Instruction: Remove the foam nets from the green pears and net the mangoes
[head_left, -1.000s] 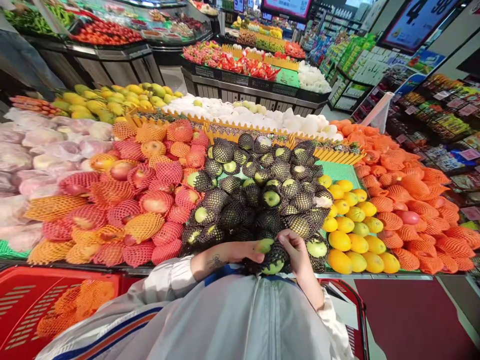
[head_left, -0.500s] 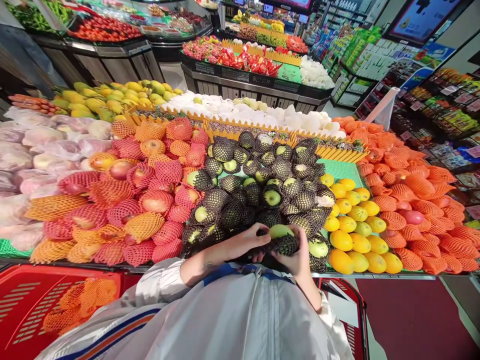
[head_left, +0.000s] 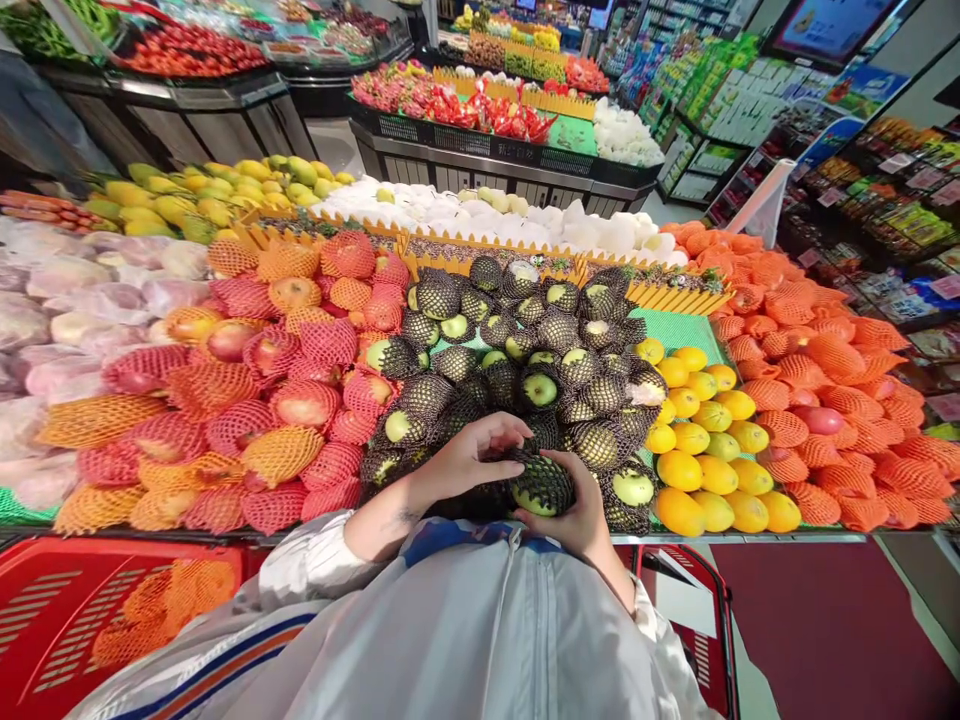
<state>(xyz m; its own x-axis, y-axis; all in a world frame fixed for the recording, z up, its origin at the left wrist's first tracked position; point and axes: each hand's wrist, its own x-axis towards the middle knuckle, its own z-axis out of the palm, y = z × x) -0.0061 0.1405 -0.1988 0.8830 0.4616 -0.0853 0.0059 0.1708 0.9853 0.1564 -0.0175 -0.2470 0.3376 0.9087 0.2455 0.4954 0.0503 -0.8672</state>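
Note:
Low in front of my jacket, my right hand (head_left: 581,505) is wrapped around a green fruit in a black foam net (head_left: 544,484). The net covers most of its skin; it looks like a green apple. Just left of it is my left hand (head_left: 476,460), fingers apart and curved, the thumb reaching the fruit's left side. Whether that thumb presses on it I cannot tell. Beyond both hands lies a pile of similar green fruits in black nets (head_left: 540,390).
Red fruits in pink and orange nets (head_left: 300,400) lie left, yellow melons (head_left: 709,480) and orange-netted fruits (head_left: 840,430) right. A yellow picket divider (head_left: 675,297) stands behind. A red basket (head_left: 45,620) holding orange nets (head_left: 165,605) is at lower left.
The fruit has turned in my right hand and moved slightly left, its net now covering the top. My left hand has loosened from it and spread its fingers.

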